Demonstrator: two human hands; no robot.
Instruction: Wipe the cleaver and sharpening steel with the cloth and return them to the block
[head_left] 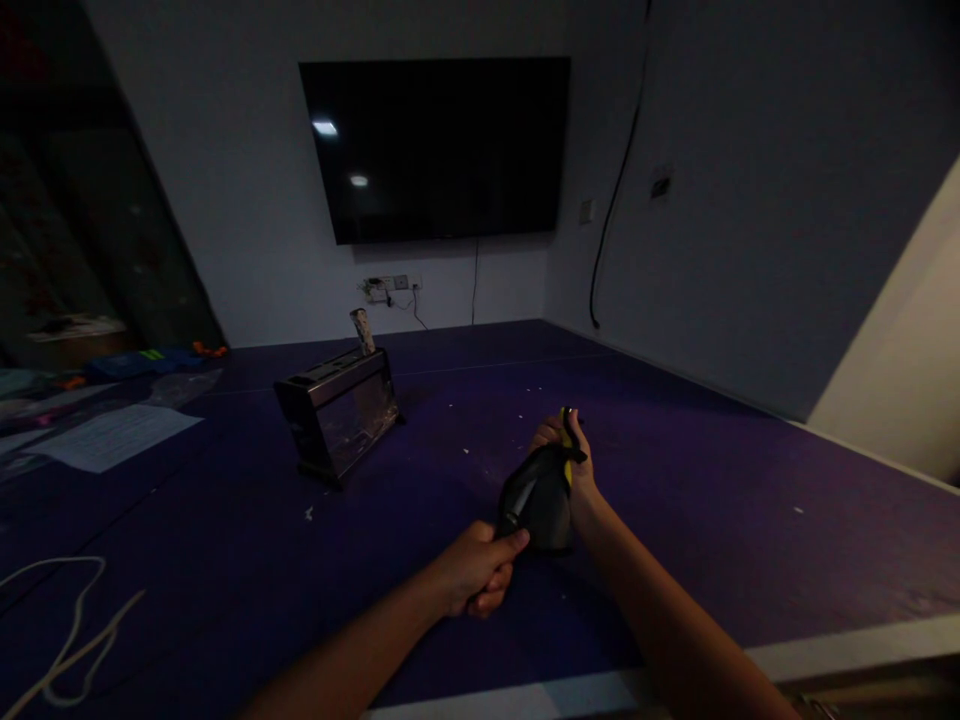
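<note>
A small black pouch [551,505], with a greyish patch on its face and a yellow strip [568,470] along its far side, is held up between both hands over the table. My left hand [484,570] is closed on its near left corner, thumb on top. Around the far right side wraps my right hand [581,460], gripping by the yellow strip and a black tab. A thin light streak shows on the pouch's face; whether it is an object or a reflection I cannot tell. The scene is dim.
A dark slotted case with clear sides [352,410] stands left of centre, a speckled stick-like piece [363,330] poking from its top. Papers [112,437] lie at left, a white cord [75,630] at the near left. White scraps dot the purple tabletop [675,480]. A television [442,150] hangs behind.
</note>
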